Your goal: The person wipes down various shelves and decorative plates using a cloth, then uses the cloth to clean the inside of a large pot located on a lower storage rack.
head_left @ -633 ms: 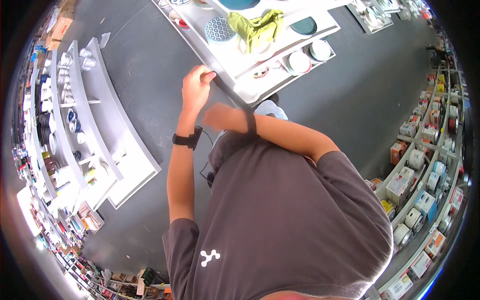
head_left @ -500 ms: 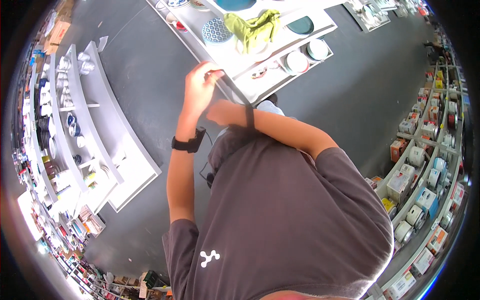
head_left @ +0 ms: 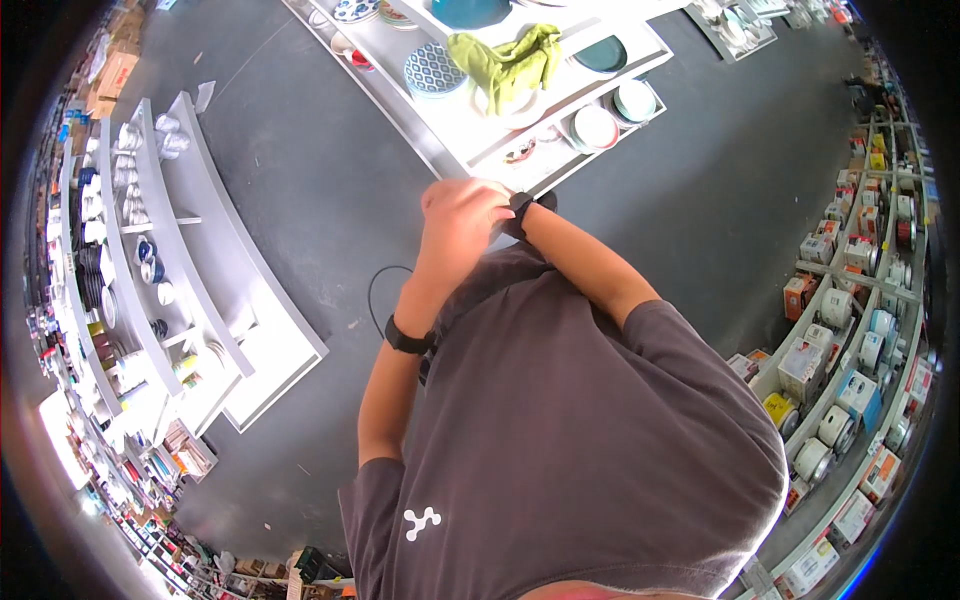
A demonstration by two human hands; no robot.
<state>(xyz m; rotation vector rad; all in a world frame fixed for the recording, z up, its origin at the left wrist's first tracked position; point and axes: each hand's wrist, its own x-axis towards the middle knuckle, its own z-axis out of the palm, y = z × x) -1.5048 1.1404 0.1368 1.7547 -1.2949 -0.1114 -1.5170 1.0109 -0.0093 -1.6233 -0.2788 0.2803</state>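
Note:
My left hand point(head_left: 458, 230) lies over my right wrist, its fingers curled and closed at the edge of the black wristband point(head_left: 519, 214) there. Most of my right hand is hidden behind the left one, so its fingers do not show. Another black wristband point(head_left: 408, 338) sits round my left wrist, with a thin dark cable point(head_left: 371, 295) looping beside it. Both hands are in front of my waist, just short of the corner of a white display shelf point(head_left: 440, 135).
On the white shelf are a blue patterned bowl point(head_left: 434, 70), a green cloth point(head_left: 508, 62), a dark teal plate point(head_left: 601, 54) and stacked bowls point(head_left: 594, 128). Shelving with crockery point(head_left: 190, 260) stands at the left. Boxed goods point(head_left: 803, 365) line racks along the right.
My left hand has moved right and down, from above the right hand onto the right wrist. The right hand has gone behind it. The cable now loops out further left.

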